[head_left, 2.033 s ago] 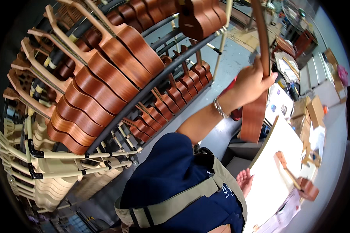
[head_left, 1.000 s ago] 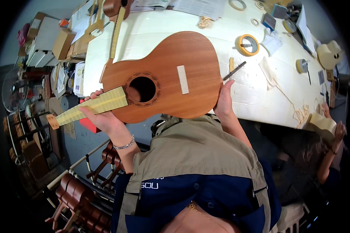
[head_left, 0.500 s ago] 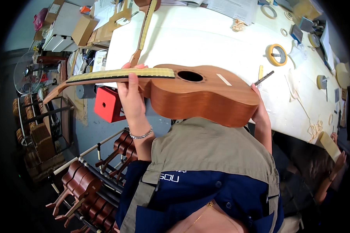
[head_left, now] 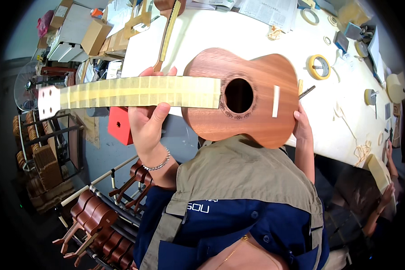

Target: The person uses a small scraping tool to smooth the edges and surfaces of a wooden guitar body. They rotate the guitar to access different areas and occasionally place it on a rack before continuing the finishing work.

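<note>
An unstrung wooden ukulele is held up in front of my apron, its soundboard facing me and its neck pointing left. Yellowish masking tape covers the fretboard, and the pale headstock has several small holes. My left hand is wrapped round the neck near the body, thumb on the near edge and fingertips showing past the far edge. At the body's right end, my right hand grips the rim; its fingers behind are hidden. A white bridge-shaped strip marks the soundboard right of the sound hole.
On the white worktable lie a yellow tape roll, a dark stick, newspapers and sanding blocks. Another ukulele neck lies at the back. Left stand a red block and a rack of ukulele bodies. Another person works at far right.
The ukulele has been tilted so that its front now faces me, where before its side showed more. My left hand has turned with the neck; both hands keep their hold.
</note>
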`<state>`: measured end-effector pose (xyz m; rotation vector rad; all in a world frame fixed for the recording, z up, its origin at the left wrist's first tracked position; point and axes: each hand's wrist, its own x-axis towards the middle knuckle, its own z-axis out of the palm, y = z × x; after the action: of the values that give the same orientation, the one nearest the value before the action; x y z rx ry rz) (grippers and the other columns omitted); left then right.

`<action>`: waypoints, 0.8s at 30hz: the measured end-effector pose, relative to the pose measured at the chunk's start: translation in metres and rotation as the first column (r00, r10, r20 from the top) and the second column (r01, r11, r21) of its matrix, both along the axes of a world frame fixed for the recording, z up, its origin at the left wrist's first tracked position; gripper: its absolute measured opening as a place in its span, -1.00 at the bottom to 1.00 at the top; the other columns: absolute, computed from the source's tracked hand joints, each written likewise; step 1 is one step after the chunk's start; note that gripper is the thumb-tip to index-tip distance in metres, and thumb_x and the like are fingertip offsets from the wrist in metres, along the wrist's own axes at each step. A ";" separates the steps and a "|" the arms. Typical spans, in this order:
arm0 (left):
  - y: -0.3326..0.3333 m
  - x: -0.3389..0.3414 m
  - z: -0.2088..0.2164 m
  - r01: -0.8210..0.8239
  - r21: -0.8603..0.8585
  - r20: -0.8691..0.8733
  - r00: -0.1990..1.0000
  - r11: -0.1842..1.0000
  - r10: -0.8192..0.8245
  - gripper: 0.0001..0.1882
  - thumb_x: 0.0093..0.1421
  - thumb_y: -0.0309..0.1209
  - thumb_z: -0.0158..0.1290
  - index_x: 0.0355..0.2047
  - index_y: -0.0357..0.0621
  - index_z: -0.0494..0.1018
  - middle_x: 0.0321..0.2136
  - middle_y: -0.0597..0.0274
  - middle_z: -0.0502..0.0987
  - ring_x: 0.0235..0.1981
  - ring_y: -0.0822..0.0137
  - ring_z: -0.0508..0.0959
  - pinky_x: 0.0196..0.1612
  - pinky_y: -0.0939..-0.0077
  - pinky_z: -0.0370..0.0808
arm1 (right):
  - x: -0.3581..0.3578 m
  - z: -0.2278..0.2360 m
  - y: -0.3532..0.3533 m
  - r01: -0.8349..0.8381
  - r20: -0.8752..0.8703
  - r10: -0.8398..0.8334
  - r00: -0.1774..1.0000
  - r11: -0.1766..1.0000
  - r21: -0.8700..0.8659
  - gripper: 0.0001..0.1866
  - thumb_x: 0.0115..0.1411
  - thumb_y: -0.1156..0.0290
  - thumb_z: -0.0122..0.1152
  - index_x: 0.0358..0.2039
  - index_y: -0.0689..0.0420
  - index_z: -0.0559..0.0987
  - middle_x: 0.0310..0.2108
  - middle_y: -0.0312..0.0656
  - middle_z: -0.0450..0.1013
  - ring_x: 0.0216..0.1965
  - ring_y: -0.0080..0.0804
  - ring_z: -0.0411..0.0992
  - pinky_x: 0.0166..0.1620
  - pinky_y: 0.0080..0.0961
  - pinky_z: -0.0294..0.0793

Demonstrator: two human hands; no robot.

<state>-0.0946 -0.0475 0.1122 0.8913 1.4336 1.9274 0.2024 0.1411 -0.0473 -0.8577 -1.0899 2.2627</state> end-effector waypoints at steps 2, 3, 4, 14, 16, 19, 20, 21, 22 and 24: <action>0.004 0.000 0.009 0.038 -0.039 -0.117 0.992 0.998 -0.043 -0.39 0.12 -0.67 -0.02 0.17 -0.41 0.04 0.01 -0.07 0.34 0.13 0.05 0.33 0.14 0.27 0.31 | 0.004 -0.006 0.015 0.025 -0.073 -0.011 0.997 0.982 0.187 -0.21 -0.09 0.32 0.37 0.15 0.22 0.24 0.07 -0.14 0.28 0.12 -0.36 0.24 0.12 -0.35 0.26; 0.008 0.004 0.008 -0.024 -0.062 -0.091 0.996 0.998 0.018 -0.29 0.10 -0.57 0.10 0.19 -0.38 -0.01 0.03 -0.11 0.33 0.12 0.07 0.34 0.13 0.30 0.32 | 0.007 -0.004 0.024 -0.053 0.033 0.049 0.998 0.993 0.105 -0.07 -0.22 0.56 0.42 0.20 0.17 0.15 0.10 -0.17 0.24 0.14 -0.38 0.22 0.13 -0.37 0.25; 0.012 0.006 0.007 0.007 -0.025 -0.067 0.998 1.000 -0.009 -0.24 0.08 -0.53 0.14 0.20 -0.36 -0.04 0.03 -0.13 0.34 0.11 0.08 0.35 0.13 0.31 0.32 | 0.007 -0.009 0.032 -0.154 0.178 0.115 0.977 0.963 0.220 0.01 -0.19 0.54 0.44 0.25 0.13 0.05 0.16 -0.17 0.18 0.16 -0.37 0.19 0.15 -0.41 0.24; 0.024 0.027 -0.008 0.025 0.008 -0.088 0.996 1.000 -0.024 -0.21 0.16 -0.18 0.11 0.20 -0.30 -0.07 0.05 -0.32 0.29 0.13 0.10 0.31 0.17 0.23 0.25 | -0.019 -0.024 0.004 0.073 0.146 -0.171 0.974 0.854 0.515 -0.22 0.10 0.30 0.25 0.24 0.18 0.05 0.26 -0.07 0.04 0.26 -0.30 0.06 0.25 -0.35 0.11; 0.023 0.027 -0.017 -0.066 0.062 0.004 0.998 0.996 0.066 -0.31 0.15 -0.31 0.12 0.16 -0.29 0.02 -0.02 -0.26 0.39 0.06 0.15 0.40 0.12 0.33 0.29 | -0.019 -0.019 0.004 0.072 0.169 -0.190 0.967 0.841 0.536 -0.20 0.07 0.30 0.28 0.24 0.18 0.07 0.26 -0.06 0.04 0.27 -0.28 0.06 0.25 -0.34 0.09; 0.016 0.025 -0.023 -0.113 0.072 0.088 0.990 0.991 0.107 -0.39 0.19 -0.39 0.03 0.17 -0.28 0.03 -0.01 -0.30 0.36 0.10 0.10 0.35 0.15 0.24 0.26 | -0.022 -0.001 0.004 0.049 0.213 -0.187 0.959 0.850 0.525 -0.19 0.02 0.31 0.32 0.22 0.19 0.11 0.25 -0.05 0.06 0.27 -0.26 0.05 0.26 -0.33 0.07; 0.014 0.024 -0.025 -0.119 0.079 0.094 0.989 0.990 0.112 -0.39 0.20 -0.40 0.02 0.17 -0.28 0.02 -0.01 -0.31 0.36 0.11 0.09 0.34 0.16 0.23 0.25 | -0.022 0.002 0.004 0.043 0.223 -0.187 0.957 0.848 0.528 -0.19 0.02 0.31 0.32 0.22 0.19 0.12 0.25 -0.05 0.06 0.27 -0.26 0.05 0.26 -0.33 0.06; 0.013 0.023 -0.027 -0.126 0.086 0.100 0.988 0.988 0.118 -0.40 0.20 -0.40 0.01 0.18 -0.28 0.02 -0.01 -0.31 0.35 0.11 0.09 0.34 0.17 0.23 0.24 | -0.023 0.004 0.004 0.036 0.233 -0.186 0.955 0.847 0.531 -0.20 0.02 0.32 0.32 0.21 0.19 0.13 0.25 -0.05 0.07 0.27 -0.26 0.05 0.26 -0.33 0.06; 0.011 0.023 -0.028 -0.134 0.093 0.106 0.987 0.987 0.124 -0.40 0.20 -0.40 0.01 0.18 -0.28 0.02 0.00 -0.32 0.35 0.11 0.08 0.34 0.17 0.22 0.23 | -0.024 0.005 0.004 0.028 0.242 -0.185 0.953 0.845 0.534 -0.20 0.01 0.32 0.33 0.21 0.20 0.14 0.24 -0.05 0.08 0.28 -0.26 0.04 0.26 -0.33 0.05; 0.007 0.023 -0.027 -0.135 0.069 0.071 0.989 0.988 0.130 -0.41 0.21 -0.40 -0.03 0.18 -0.28 0.01 0.02 -0.35 0.32 0.13 0.04 0.31 0.19 0.18 0.22 | -0.026 0.003 0.004 0.042 0.212 -0.179 0.961 0.849 0.528 -0.20 0.01 0.34 0.32 0.21 0.19 0.14 0.24 -0.06 0.08 0.28 -0.26 0.04 0.27 -0.34 0.04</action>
<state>-0.0712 -0.0405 0.0852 0.7745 1.4232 2.1001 0.1767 0.1451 -0.0444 -0.9568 -1.6227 1.6551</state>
